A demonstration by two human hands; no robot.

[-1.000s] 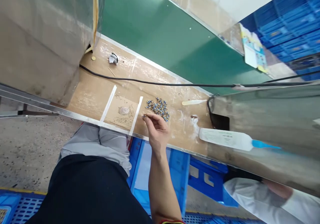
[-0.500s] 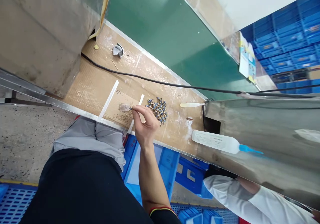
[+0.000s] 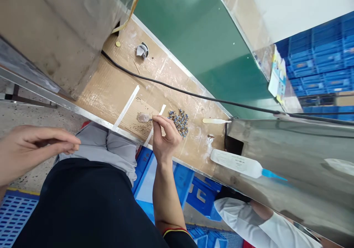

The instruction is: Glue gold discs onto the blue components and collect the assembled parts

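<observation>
Left hand [image 3: 40,143] has entered at the left edge of the view since the earlier frames; the right hand [image 3: 167,135], first beside the pile of parts, now sits next to the clear blob. State, right hand: thumb and forefinger closed in a pinch on a small part [image 3: 151,119]. That part points at the blob [image 3: 143,117] — contact between the two I cannot confirm from where I stand. State, left hand: thumb and fingertips brought together, raised clear of the bench edge; whether anything is gripped between them I cannot tell.

Under the blob lies a cardboard sheet [image 3: 129,119], marked with dark specks and set between two white tape strips [image 3: 125,108]. Immediately right of the right hand: the pile [image 3: 181,122] of small blue-and-brass parts, heaped loosely on the bench top [image 3: 96,100]. Farther right: a flat pale stick [image 3: 215,121] and, nearer the bench edge, a white bottle [image 3: 235,162] lying on its side, blue nozzle [image 3: 272,174] pointing right. Beyond the pile, a black cable [image 3: 171,88] crosses the bench — the green panel [image 3: 177,30] stands behind it.
</observation>
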